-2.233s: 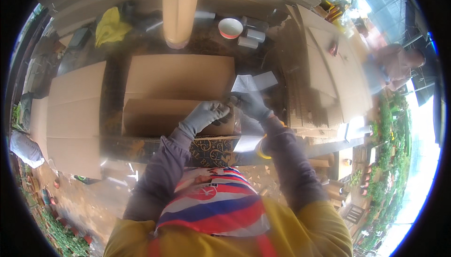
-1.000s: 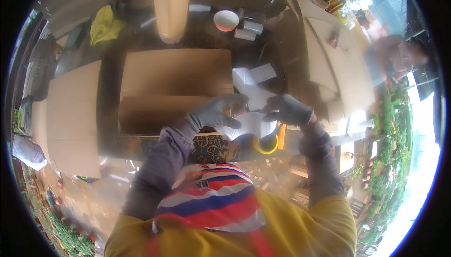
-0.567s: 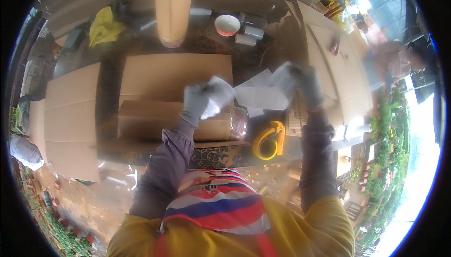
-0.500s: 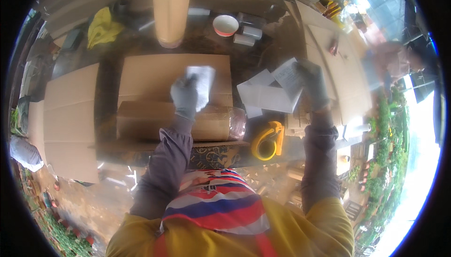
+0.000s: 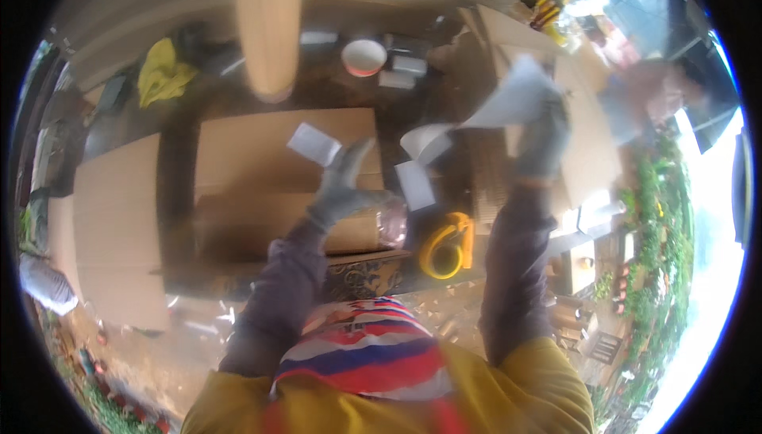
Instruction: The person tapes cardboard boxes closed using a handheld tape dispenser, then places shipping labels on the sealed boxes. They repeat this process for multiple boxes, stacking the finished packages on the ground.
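Note:
My left hand [image 5: 343, 184], in a grey glove, is over the cardboard box [image 5: 278, 220] with thumb and fingers spread. A small folded white paper [image 5: 314, 144] lies on the raised box flap [image 5: 262, 132] at its fingertips. My right hand [image 5: 544, 136], gloved and blurred, is up at the right, gripping a white paper sheet [image 5: 508, 93] that sweeps out to the left. Below that sheet are a curling white paper [image 5: 427, 142] and a white slip [image 5: 416, 183] on the dark table. A yellow tape dispenser [image 5: 448, 247] stands near the table's front edge.
A thick tan column [image 5: 268, 29] rises at the table's back. Behind are a white bowl [image 5: 364, 58], small silvery packs [image 5: 408, 66] and a yellow cloth [image 5: 163, 73]. Flat cardboard [image 5: 119, 228] lies left, stacked cardboard [image 5: 587, 117] right. A blurred person [image 5: 659, 97] is at far right.
My left hand has let go of the folded paper, leaving it on the flap, and its fingers have spread. My right hand has lifted its sheet upward, away from the other papers.

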`<action>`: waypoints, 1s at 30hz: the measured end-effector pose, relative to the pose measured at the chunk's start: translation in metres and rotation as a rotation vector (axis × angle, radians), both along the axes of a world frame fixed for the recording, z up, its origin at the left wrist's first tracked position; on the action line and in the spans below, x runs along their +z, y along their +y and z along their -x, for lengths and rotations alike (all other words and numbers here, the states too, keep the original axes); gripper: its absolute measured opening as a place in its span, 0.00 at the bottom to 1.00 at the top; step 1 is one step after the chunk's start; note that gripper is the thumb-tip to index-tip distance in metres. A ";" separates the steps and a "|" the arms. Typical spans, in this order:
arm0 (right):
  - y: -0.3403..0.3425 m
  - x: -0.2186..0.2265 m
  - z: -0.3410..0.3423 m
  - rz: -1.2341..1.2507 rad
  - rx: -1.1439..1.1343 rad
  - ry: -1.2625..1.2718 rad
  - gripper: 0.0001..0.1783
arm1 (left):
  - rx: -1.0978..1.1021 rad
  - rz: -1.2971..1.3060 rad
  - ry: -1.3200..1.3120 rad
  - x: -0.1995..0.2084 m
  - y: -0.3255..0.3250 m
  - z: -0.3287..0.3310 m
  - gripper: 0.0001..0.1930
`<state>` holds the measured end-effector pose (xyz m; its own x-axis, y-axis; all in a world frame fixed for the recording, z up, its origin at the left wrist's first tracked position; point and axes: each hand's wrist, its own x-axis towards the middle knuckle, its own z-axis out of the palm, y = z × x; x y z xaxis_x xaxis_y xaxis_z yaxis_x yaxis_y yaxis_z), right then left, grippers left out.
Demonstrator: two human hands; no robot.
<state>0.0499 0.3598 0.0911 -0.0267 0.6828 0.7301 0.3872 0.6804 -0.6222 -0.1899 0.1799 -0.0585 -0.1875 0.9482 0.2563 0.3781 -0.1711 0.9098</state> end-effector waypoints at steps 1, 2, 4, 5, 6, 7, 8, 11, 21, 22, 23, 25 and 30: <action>0.015 0.014 -0.021 -0.020 -0.106 0.002 0.16 | -0.122 0.109 -0.159 0.006 0.000 0.004 0.56; 0.033 0.026 -0.045 -0.013 -0.207 -0.009 0.17 | -0.246 0.228 -0.314 0.013 -0.003 0.009 0.57; 0.068 0.045 -0.100 0.030 -0.392 -0.069 0.18 | -0.561 0.276 -0.348 0.029 -0.010 0.010 0.55; 0.082 0.049 -0.128 0.068 -0.470 -0.112 0.19 | -0.741 0.196 -0.231 0.036 -0.018 0.007 0.53; 0.093 0.050 -0.153 0.109 -0.535 -0.160 0.19 | -0.909 0.116 -0.112 0.042 -0.025 0.003 0.51; 0.099 0.050 -0.174 0.143 -0.592 -0.207 0.20 | -0.844 0.117 0.105 0.047 -0.038 -0.004 0.48; 0.099 0.049 -0.189 0.169 -0.658 -0.252 0.21 | -0.770 0.128 0.321 0.049 -0.059 -0.014 0.46; 0.062 0.044 -0.189 -0.031 -0.902 -0.317 0.22 | -0.497 0.317 0.908 0.047 -0.102 -0.037 0.41; 0.008 -0.167 0.153 0.387 0.492 -0.776 0.18 | -0.097 0.401 0.943 0.038 -0.128 -0.007 0.45; 0.034 -0.204 0.181 0.362 0.500 -0.807 0.20 | -0.107 0.430 0.910 0.039 -0.125 -0.007 0.45; 0.060 -0.236 0.205 0.446 0.445 -0.932 0.23 | -0.099 0.427 0.866 0.041 -0.123 -0.007 0.43; 0.102 -0.281 0.238 0.416 0.464 -1.115 0.26 | -0.091 0.478 0.791 0.041 -0.120 -0.007 0.40; 0.123 -0.268 0.263 0.214 0.476 -1.459 0.26 | 0.026 0.388 0.778 0.023 -0.121 -0.003 0.31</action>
<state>-0.2133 0.4825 -0.1769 -0.8413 0.4896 -0.2291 0.5047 0.8632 -0.0086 -0.1870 0.0594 -0.0355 -0.1164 0.9930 -0.0194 0.9162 0.1148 0.3840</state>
